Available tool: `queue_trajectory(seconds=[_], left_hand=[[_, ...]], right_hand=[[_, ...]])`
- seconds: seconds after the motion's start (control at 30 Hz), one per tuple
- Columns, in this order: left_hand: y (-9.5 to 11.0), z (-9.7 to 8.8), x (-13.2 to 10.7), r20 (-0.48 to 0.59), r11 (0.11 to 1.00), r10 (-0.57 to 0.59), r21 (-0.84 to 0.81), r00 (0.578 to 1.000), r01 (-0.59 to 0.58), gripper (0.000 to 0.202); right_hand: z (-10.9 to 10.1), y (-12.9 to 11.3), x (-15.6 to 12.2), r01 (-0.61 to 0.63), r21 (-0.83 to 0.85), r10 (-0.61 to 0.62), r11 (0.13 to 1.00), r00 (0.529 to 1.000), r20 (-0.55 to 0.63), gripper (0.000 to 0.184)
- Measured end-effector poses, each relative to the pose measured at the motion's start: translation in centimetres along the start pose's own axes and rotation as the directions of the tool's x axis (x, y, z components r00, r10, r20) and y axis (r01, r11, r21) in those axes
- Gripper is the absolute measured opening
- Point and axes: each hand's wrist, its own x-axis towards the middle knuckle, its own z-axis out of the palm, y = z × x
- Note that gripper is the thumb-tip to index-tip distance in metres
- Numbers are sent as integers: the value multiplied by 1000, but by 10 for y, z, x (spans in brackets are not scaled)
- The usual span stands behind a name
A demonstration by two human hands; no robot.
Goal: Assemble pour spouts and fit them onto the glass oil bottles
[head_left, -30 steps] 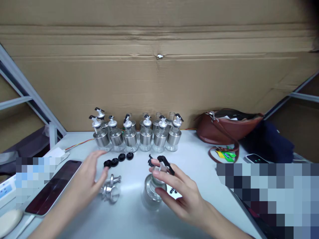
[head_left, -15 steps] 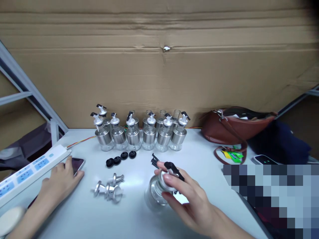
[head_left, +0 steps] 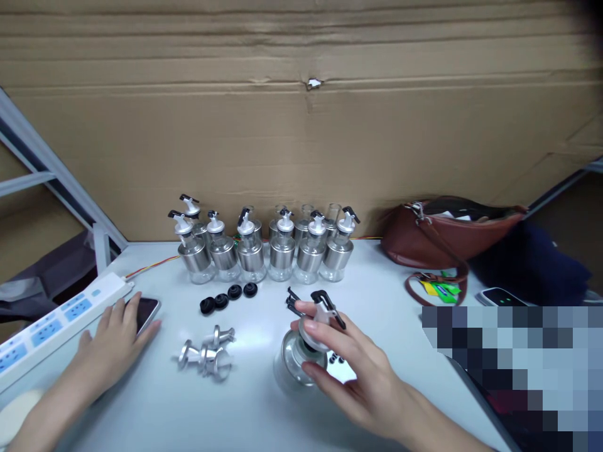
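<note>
My right hand grips the metal cap of a glass dispenser bottle standing on the white table; a black-levered spout sticks up between the fingers. My left hand lies flat, fingers spread, on a dark phone at the table's left. Between the hands lie loose silver spout parts. Several black rubber rings lie behind them. A row of several finished bottles stands at the back.
A white power strip runs along the left edge. A brown bag with a strap, a dark cloth and a second phone sit at the right. Cardboard walls off the back. Small black levers lie near the bottle.
My left hand moved left from the silver parts and came down flat on the phone. My right hand stayed on the bottle's cap, and the view shifted slightly.
</note>
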Motion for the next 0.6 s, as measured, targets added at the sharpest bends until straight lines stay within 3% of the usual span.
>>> queue_trajectory(seconds=[0.07,0.1,0.17,0.2,0.27,0.37,0.5,0.6], left_hand=[[30,2,-6,-48,982,-52,179,997,60,70],[48,4,-11,-25,989,5,151,1000,-1,68],[83,11,-24,-22,988,144,-48,989,-145,59],[99,17,-31,-40,946,270,-176,962,-273,60],[126,30,-43,9,773,516,-436,856,-462,71],[152,56,-53,205,646,629,-675,750,-357,95],[165,88,-57,345,588,563,-805,751,-71,100],[163,103,-59,377,599,543,-800,751,-31,84]], right_hand=[[-1,-1,2,-5,26,5,1000,1000,8,55],[-1,-1,2,-8,35,8,999,1000,5,55],[-2,-2,4,-3,40,3,999,1000,-8,54],[-2,-1,4,2,39,-2,999,1000,-15,54],[-3,-1,4,15,35,-14,999,1000,-25,54],[-4,0,4,7,52,-6,999,1000,-21,55],[-6,1,1,-1,81,1,997,1000,6,58],[-8,1,0,9,35,-10,999,999,36,59]])
